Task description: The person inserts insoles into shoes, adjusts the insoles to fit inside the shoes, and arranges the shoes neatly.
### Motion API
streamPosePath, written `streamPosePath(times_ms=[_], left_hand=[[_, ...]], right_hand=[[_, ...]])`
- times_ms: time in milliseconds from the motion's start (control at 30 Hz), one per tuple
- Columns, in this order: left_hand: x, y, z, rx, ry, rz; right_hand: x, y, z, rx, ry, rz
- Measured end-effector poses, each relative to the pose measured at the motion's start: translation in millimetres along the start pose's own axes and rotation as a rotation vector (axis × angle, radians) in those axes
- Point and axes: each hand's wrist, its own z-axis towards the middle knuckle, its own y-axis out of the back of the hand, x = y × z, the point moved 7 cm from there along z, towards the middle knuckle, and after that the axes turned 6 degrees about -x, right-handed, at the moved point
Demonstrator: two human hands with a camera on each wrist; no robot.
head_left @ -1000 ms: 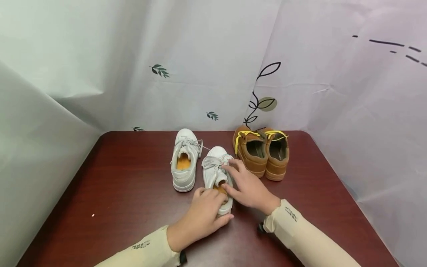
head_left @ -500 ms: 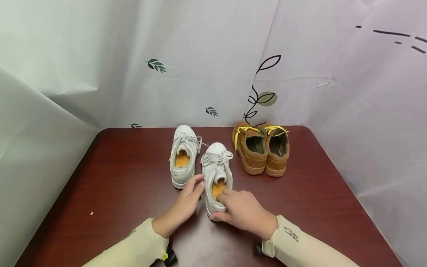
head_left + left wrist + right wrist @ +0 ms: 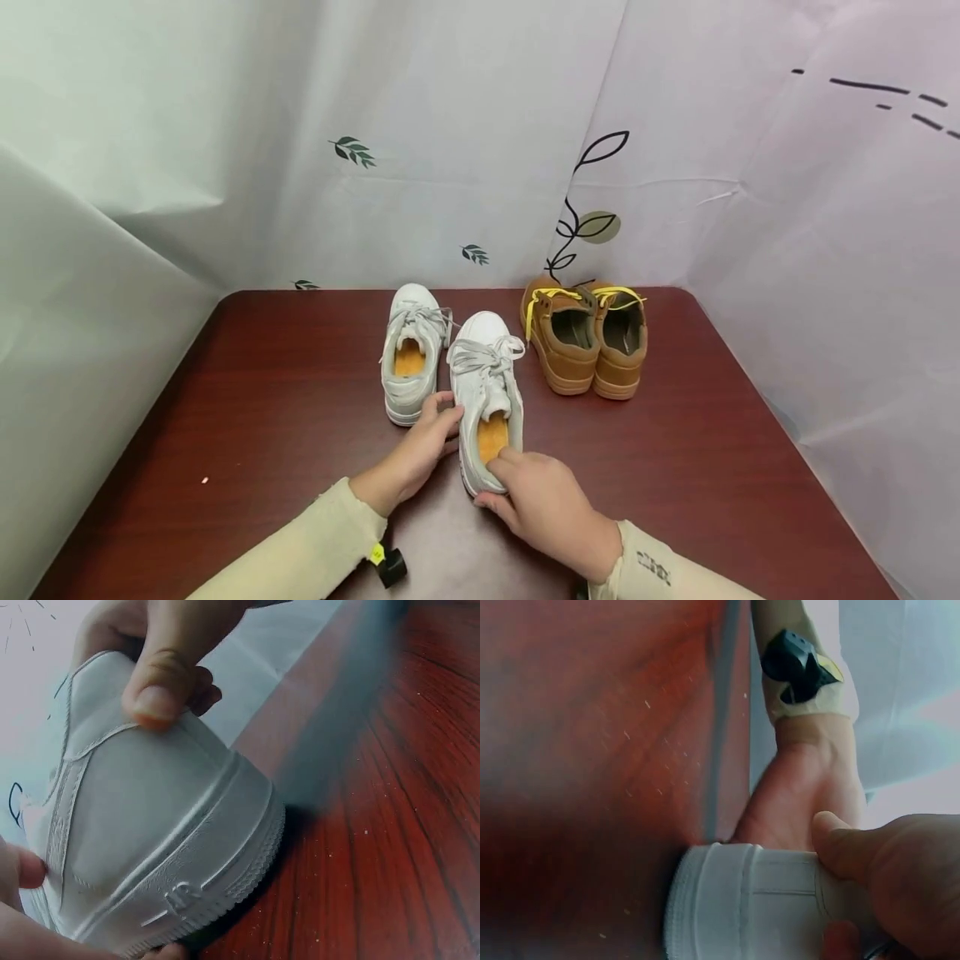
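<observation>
A white lace-up sneaker (image 3: 474, 396) with an orange insole sits at the middle of the table in the head view, toe pointing away. My right hand (image 3: 551, 508) pinches its heel collar, fingers inside the opening and thumb outside on the heel. My left hand (image 3: 416, 457) holds the shoe's left side; in the left wrist view a fingertip (image 3: 30, 870) presses the upper and another finger lies at the sole's edge. A dark shadow shows beneath the heel there. The matching white sneaker (image 3: 405, 390) stands just to the left, its laces loose.
Two brown shoes (image 3: 573, 362) with yellow laces stand side by side at the back right. Dark red wood makes up the tabletop (image 3: 300, 392). A pale curtain (image 3: 450, 125) with leaf prints hangs behind. A tiny white speck (image 3: 205, 480) lies at left.
My right hand went from the laces to the heel collar; my left hand went from the heel to the left side. The sneaker has since come slightly closer and looks raised.
</observation>
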Motion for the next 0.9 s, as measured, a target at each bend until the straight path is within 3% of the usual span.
streamPosePath(times_ms=[167, 333, 433, 667, 900], left_hand=[[-1.8, 2.7, -6.9, 0.000, -0.033, -0.008], [-8.9, 4.8, -18.3, -0.001, -0.153, 0.051], [-18.0, 6.5, -28.4, 0.002, -0.237, 0.041], [-61.6, 14.5, -53.4, 0.063, -0.423, 0.025], [-102.9, 36.4, -67.5, 0.091, -0.562, -0.003]], right_hand=[[8, 2, -11.0, -0.065, 0.051, -0.037], [18, 5, -16.9, -0.128, 0.141, -0.104], [23, 9, -17.9, -0.163, 0.184, -0.126], [35, 32, -4.6, -0.274, 0.258, -0.131], [47, 55, 23.7, -0.263, 0.287, -0.120]])
